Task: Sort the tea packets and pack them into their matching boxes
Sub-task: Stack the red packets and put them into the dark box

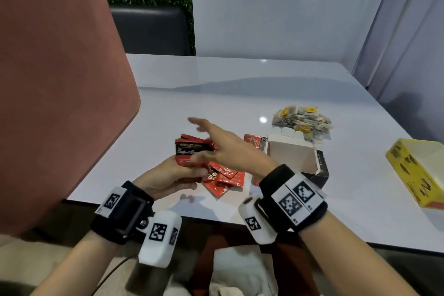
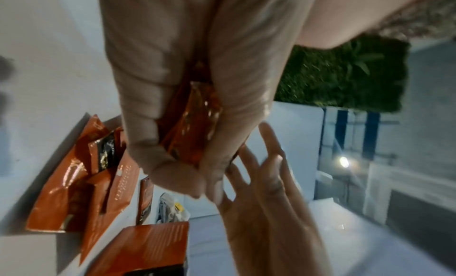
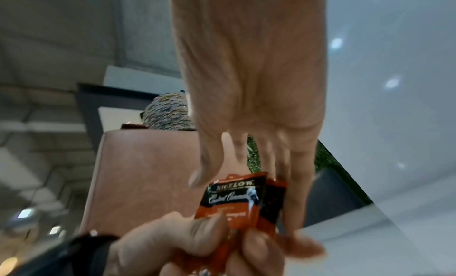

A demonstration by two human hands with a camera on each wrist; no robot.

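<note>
My left hand grips a small stack of red tea packets above the table's near edge; the same stack sits between its thumb and fingers, and its black label shows in the right wrist view. My right hand hovers over that stack with fingers spread and straight, holding nothing. More red packets lie loose on the table under the hands. An open white-lined black box stands to the right of them. Behind it lies a heap of pale tea bags with yellow tags.
An open yellow box sits at the table's right edge. A brown chair back fills the left side. The white table has a glossy wall panel behind it.
</note>
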